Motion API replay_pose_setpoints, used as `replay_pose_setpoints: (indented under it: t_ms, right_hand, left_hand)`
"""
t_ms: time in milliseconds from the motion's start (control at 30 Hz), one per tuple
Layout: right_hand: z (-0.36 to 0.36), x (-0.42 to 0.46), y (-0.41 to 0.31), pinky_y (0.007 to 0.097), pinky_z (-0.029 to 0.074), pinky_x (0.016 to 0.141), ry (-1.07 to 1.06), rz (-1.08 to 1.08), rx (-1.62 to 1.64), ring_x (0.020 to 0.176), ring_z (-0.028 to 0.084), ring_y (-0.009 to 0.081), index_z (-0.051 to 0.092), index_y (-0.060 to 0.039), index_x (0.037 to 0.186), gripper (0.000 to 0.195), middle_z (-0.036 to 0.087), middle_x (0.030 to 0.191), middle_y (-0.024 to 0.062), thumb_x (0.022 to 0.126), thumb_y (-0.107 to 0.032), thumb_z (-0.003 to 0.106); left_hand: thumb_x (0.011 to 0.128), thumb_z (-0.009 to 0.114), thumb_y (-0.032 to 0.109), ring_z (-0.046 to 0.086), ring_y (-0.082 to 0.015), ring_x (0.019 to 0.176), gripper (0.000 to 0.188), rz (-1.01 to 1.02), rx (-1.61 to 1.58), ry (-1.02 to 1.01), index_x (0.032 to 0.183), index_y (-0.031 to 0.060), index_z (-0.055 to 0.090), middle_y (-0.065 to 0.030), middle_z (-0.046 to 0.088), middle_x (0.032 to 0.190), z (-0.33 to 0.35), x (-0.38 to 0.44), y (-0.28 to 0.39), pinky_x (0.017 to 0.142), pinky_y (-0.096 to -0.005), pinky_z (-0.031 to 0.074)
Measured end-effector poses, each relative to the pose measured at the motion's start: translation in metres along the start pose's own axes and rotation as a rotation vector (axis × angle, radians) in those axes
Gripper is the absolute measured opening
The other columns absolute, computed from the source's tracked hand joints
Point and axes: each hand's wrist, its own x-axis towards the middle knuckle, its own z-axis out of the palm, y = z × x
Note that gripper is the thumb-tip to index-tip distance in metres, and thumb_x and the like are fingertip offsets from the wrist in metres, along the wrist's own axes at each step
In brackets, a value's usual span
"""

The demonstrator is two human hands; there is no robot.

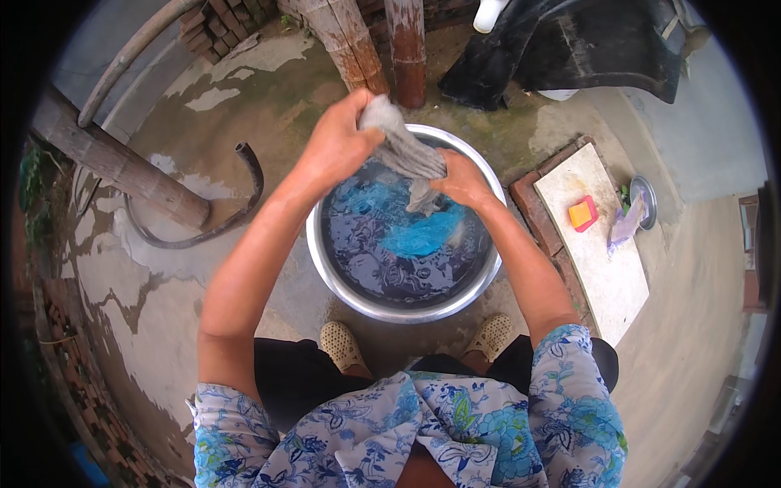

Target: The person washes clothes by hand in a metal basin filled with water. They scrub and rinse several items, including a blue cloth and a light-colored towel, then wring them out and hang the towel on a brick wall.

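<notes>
A wet grey cloth (410, 149), twisted lengthwise, is stretched between my two hands above a round metal basin (321, 256). Its upper end is bunched in my left hand (345, 137), near the far rim. Lower down and to the right, my right hand (462, 178) grips the other part, and a loose end hangs towards the water. Dark, bubbly water (396, 283) fills much of the basin. Bright blue fabric (424, 235) lies in it, partly under the surface.
A white board (601, 244) on bricks (537, 210) stands right of the basin, bearing a yellow block of soap (579, 215) in a pink dish. A black hose (183, 244) curves over the wet concrete at left. Thick bamboo posts (407, 55) rise beyond, near a black sheet (586, 49).
</notes>
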Motion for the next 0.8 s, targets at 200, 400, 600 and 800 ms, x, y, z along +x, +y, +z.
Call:
replay_pose_setpoints:
  t_ms: [200,400,600,800]
  right_hand:
    - [0.078,-0.023,0.044,0.0466,0.044,0.100,-0.004,0.097,-0.236,0.123,0.049,0.0395,0.046,-0.0201,0.142,0.071,0.047,0.138,0.0198,0.077,-0.023,0.075]
    - [0.148,-0.046,0.074,0.0684,0.023,0.108,-0.081,-0.030,-0.473,0.142,0.021,0.0473,0.042,-0.0290,0.146,0.074,0.022,0.158,0.0163,0.080,-0.044,0.073]
    - [0.158,-0.014,0.085,0.0656,0.017,0.112,-0.291,-0.006,-0.587,0.143,0.022,0.0436,0.042,-0.0295,0.146,0.081,0.029,0.154,0.0161,0.075,-0.043,0.077]
    - [0.084,0.001,0.037,0.0588,0.028,0.110,-0.493,0.189,-0.355,0.140,0.031,0.0383,0.032,-0.0293,0.151,0.091,0.036,0.148,0.0175,0.075,-0.033,0.080]
  left_hand:
    - [0.075,0.062,0.001,0.057,-0.0445,0.105,0.039,-0.125,0.505,-0.209,0.114,0.0036,0.053,-0.0229,0.060,0.112,0.072,-0.043,-0.148,0.091,-0.0466,0.048]
    - [0.090,0.051,0.012,0.021,-0.0356,0.147,0.035,-0.094,0.863,-0.681,0.124,0.0161,0.058,-0.0162,0.033,0.151,0.124,-0.085,-0.212,0.102,-0.0669,0.038]
    - [0.091,0.050,0.015,0.040,-0.0395,0.135,0.041,-0.053,0.641,-0.406,0.132,0.0152,0.052,-0.0125,0.041,0.148,0.155,-0.118,-0.298,0.099,-0.0607,0.044]
    - [0.087,0.051,0.007,0.063,-0.0384,0.108,0.039,-0.504,0.479,-0.349,0.126,0.0065,0.057,-0.0177,0.059,0.127,0.117,-0.060,-0.197,0.094,-0.0448,0.050]
